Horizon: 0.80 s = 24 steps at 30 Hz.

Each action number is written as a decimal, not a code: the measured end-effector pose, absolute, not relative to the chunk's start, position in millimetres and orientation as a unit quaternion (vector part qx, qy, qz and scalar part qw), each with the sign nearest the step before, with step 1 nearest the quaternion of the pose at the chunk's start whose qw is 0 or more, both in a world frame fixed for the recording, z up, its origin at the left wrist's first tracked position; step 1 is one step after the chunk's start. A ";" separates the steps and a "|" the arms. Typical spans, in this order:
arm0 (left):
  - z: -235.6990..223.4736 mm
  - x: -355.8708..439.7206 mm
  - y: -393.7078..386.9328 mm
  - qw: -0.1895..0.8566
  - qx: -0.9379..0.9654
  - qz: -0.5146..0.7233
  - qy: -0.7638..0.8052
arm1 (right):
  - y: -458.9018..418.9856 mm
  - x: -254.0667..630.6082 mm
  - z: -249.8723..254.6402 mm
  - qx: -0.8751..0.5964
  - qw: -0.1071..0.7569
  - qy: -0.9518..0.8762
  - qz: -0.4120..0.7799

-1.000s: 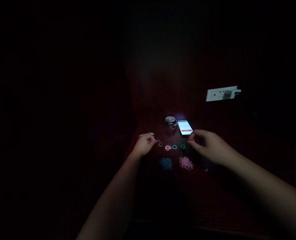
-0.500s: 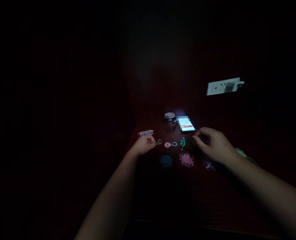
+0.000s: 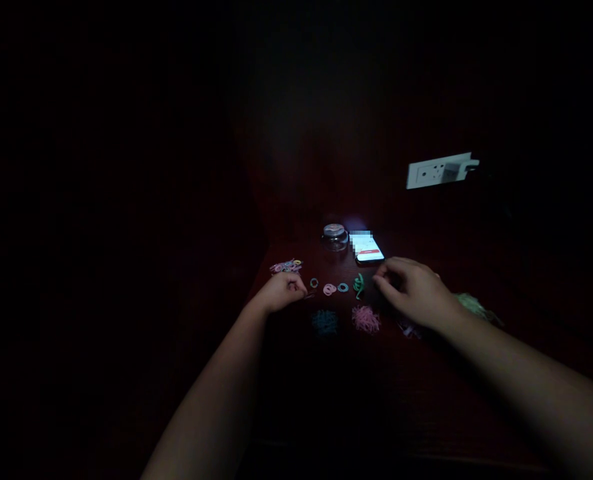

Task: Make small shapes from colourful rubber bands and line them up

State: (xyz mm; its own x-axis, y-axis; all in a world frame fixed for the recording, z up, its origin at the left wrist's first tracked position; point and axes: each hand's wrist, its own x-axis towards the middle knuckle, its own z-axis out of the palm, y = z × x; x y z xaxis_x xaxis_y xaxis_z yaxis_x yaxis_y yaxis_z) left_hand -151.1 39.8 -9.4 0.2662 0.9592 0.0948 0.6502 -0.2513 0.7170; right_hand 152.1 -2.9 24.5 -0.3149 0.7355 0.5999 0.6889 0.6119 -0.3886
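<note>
My left hand point(image 3: 280, 292) is closed in a pinch beside a small green-blue elastic ring point(image 3: 314, 283). A thin dark strand point(image 3: 310, 294) shows at its fingertips, too dim to name. To the right lie pink elastic rings point(image 3: 329, 290), blue elastic rings point(image 3: 343, 288) and a heap of green bands point(image 3: 359, 286). My right hand point(image 3: 412, 288) hovers right of the green bands, thumb and fingers brought together; whatever they may hold is hidden. A dark blue band pile point(image 3: 325, 323) and a pink band pile point(image 3: 365, 320) lie nearer me.
A mixed pile of coloured bands point(image 3: 286, 267) lies behind my left hand. At the back stand a clear lidded jar point(image 3: 335, 238) and a lit phone point(image 3: 368, 247). Pale green bands point(image 3: 473, 307) and a purplish pile point(image 3: 409, 329) flank my right forearm. A wall socket point(image 3: 439, 171) holds a plug.
The whole view has shifted slightly, so things appear farther left. My left fingertips have come a little away from the green-blue ring. My right hand has moved slightly left, towards the green bands.
</note>
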 end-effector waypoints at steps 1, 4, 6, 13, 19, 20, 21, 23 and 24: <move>-8.2 -150.4 39.3 0.283 0.745 0.273 0.539 | -3.0 151.9 24.3 -0.440 0.386 -0.810 0.032; -1.9 -144.8 36.2 0.254 0.757 0.295 0.525 | -3.0 150.9 23.3 -0.436 0.383 -0.814 0.041; 4.1 -136.0 31.9 0.211 0.776 0.317 0.503 | -3.3 149.5 22.2 -0.424 0.379 -0.821 0.049; 24.8 -86.5 6.0 0.133 0.841 0.312 0.420 | -6.4 142.2 17.7 -0.344 0.380 -0.855 0.085; 29.0 -71.2 -1.8 0.153 0.873 0.280 0.368 | -6.9 142.7 18.9 -0.317 0.346 -0.879 0.082; 28.8 -71.3 -1.8 0.155 0.875 0.280 0.364 | -6.9 143.0 19.5 -0.317 0.339 -0.882 0.079; 28.6 -71.6 -1.7 0.155 0.875 0.282 0.360 | -7.1 143.3 20.2 -0.317 0.334 -0.884 0.077; 28.2 -72.4 -1.4 0.159 0.876 0.285 0.355 | -7.5 143.7 21.6 -0.318 0.325 -0.887 0.074; 28.1 -72.7 -1.3 0.162 0.877 0.283 0.354 | -7.7 143.8 22.2 -0.318 0.321 -0.889 0.073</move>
State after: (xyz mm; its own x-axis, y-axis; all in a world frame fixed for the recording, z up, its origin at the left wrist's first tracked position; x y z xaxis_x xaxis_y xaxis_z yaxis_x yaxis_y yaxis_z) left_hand -72.7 -1.3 28.1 0.5891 0.7121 0.3819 0.5285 -0.6970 0.4846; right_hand 143.8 -7.7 22.2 -0.5911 0.6129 0.5244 0.5185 0.7867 -0.3350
